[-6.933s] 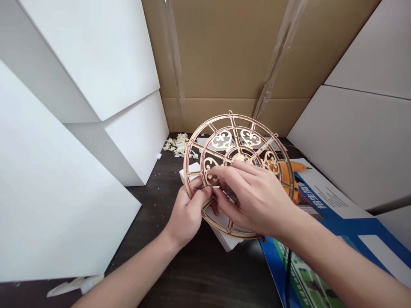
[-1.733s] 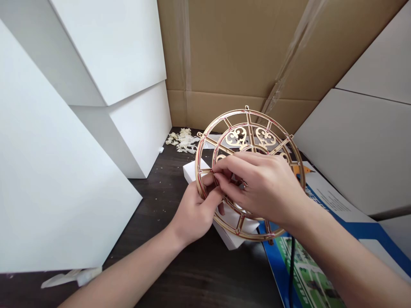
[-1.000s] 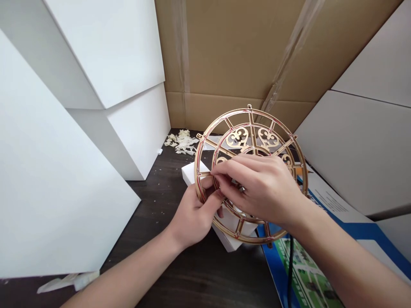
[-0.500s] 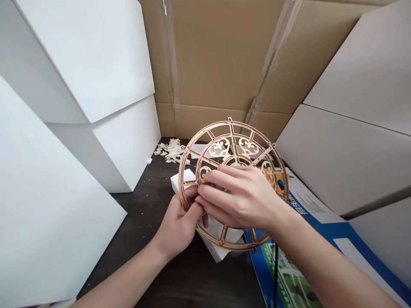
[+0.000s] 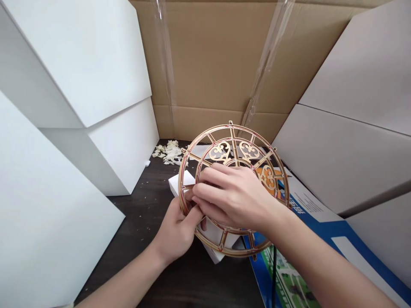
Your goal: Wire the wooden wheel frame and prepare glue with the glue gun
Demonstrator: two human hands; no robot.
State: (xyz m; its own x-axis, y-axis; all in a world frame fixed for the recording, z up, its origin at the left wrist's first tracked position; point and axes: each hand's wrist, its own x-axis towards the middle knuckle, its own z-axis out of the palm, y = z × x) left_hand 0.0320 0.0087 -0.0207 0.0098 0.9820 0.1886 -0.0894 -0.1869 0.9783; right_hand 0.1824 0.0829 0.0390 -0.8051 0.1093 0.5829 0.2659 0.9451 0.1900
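A round gold openwork wheel (image 5: 236,147) with spokes, scroll ornaments and red-lined edges is held tilted above a dark table (image 5: 160,239). My left hand (image 5: 178,229) grips the wheel's left rim from below, fingers closed on it. My right hand (image 5: 231,196) lies over the wheel's face, its fingertips pinched at the left rim beside the left thumb; whatever small thing they press there is hidden.
A white block (image 5: 180,182) lies under the wheel. Pale shavings (image 5: 168,152) are heaped at the back. A blue and green printed sheet (image 5: 298,273) with a black cable (image 5: 274,273) lies at right. White boxes (image 5: 80,85) and a cardboard wall (image 5: 218,64) surround the spot.
The wheel and both hands stay together; my right fingertips have slid slightly down the left rim. The camera has shifted, so the whole scene sits a little lower and further left.
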